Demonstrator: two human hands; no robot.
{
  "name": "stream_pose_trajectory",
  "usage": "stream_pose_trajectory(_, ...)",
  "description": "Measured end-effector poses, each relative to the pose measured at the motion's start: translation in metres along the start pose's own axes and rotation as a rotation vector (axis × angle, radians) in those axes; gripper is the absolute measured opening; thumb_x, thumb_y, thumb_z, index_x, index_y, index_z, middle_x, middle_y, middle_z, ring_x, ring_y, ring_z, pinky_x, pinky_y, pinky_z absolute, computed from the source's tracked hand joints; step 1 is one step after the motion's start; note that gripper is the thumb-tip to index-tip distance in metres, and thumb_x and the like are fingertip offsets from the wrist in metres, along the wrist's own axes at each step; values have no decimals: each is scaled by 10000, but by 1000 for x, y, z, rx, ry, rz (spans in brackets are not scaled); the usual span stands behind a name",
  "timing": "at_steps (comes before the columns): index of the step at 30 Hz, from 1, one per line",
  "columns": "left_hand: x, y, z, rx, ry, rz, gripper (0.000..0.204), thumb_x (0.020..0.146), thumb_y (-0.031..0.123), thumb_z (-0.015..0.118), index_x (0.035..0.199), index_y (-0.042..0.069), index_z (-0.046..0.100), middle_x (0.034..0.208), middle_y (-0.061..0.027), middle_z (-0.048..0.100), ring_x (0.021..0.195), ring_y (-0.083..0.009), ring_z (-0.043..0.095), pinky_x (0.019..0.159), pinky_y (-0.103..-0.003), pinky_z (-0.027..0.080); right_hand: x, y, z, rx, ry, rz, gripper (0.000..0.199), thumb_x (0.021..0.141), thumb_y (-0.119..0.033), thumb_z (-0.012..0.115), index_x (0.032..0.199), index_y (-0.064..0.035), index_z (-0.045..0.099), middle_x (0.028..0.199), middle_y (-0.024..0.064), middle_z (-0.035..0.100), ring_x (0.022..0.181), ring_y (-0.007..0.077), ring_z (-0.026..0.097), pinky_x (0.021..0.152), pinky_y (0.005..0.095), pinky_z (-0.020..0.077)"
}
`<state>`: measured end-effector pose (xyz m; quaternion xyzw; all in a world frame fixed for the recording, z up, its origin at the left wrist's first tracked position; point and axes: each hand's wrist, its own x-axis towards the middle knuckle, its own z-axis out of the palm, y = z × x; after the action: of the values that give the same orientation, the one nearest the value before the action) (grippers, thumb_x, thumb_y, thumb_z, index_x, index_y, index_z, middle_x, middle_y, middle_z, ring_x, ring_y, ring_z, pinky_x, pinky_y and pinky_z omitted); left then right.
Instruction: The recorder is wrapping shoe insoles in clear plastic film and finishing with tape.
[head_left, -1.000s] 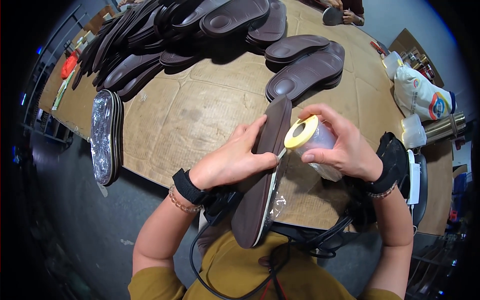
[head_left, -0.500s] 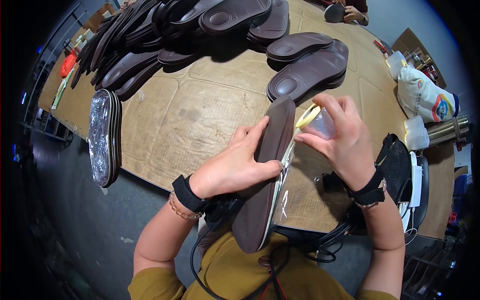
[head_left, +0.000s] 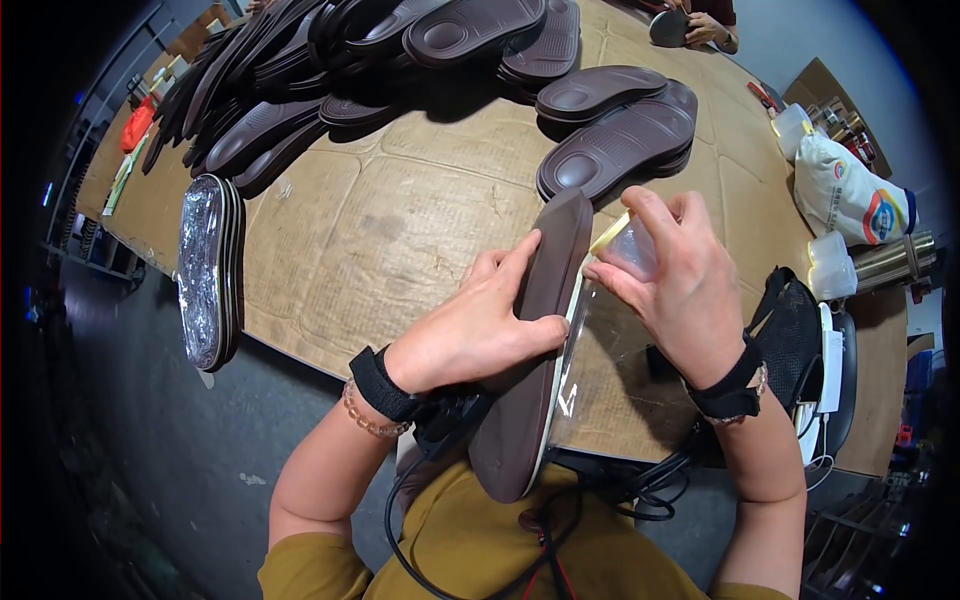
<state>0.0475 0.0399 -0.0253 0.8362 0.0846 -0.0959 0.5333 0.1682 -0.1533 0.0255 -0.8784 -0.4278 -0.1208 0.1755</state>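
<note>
My left hand grips a long dark brown shoe insole held on edge over the near side of the cardboard-covered table. My right hand holds a roll of clear tape against the insole's upper right edge. A strip of clear film runs down along the insole's right side. Both wrists wear black bands.
A large heap of dark insoles covers the far left of the table, with a small stack just beyond my hands. Film-wrapped insoles lie at the left edge. A white bag, containers and a metal flask stand right. Another person's hands work far away.
My right hand has turned the tape roll over and drawn it closer along the insole's edge; the yellow core no longer faces me. My left hand keeps its grip.
</note>
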Motion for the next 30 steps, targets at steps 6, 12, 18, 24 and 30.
stream_pose_trajectory(6,1,-1,-3,-4,-9,10,997,925,398,722,1679,5,201,1537,-324,372,1400,-432,487,1199,-461,403,2,-5,-3,10,-26,15,601,791,-293,906,1298,-129,630,1072,176,596,924,408,669,780,474,551)
stream_pose_trajectory(12,1,-1,-4,0,-18,4,992,926,395,718,1675,-6,205,1542,-329,374,1402,-426,494,1194,-445,408,2,-9,-5,14,-4,25,598,798,-291,901,1302,-120,627,1078,172,598,931,401,672,789,472,553)
stream_pose_trajectory(18,1,-2,-4,8,-13,5,988,932,397,712,1671,-21,206,1546,-325,380,1400,-420,499,1190,-443,412,2,-10,-4,1,-16,23,592,808,-293,895,1308,-129,624,1080,171,599,941,402,677,790,475,556)
stream_pose_trajectory(24,1,-1,-5,10,-21,-1,988,937,402,710,1671,-22,202,1551,-324,379,1397,-420,504,1190,-444,411,2,-11,-4,-12,-14,22,595,809,-300,894,1312,-137,621,1082,169,599,932,404,680,776,477,558)
stream_pose_trajectory(30,1,-3,-4,-1,-19,-1,989,936,397,712,1673,-17,198,1549,-321,381,1390,-415,503,1192,-444,410,2,-11,-2,-18,2,24,595,799,-294,898,1306,-150,623,1080,165,600,926,404,681,769,475,558)
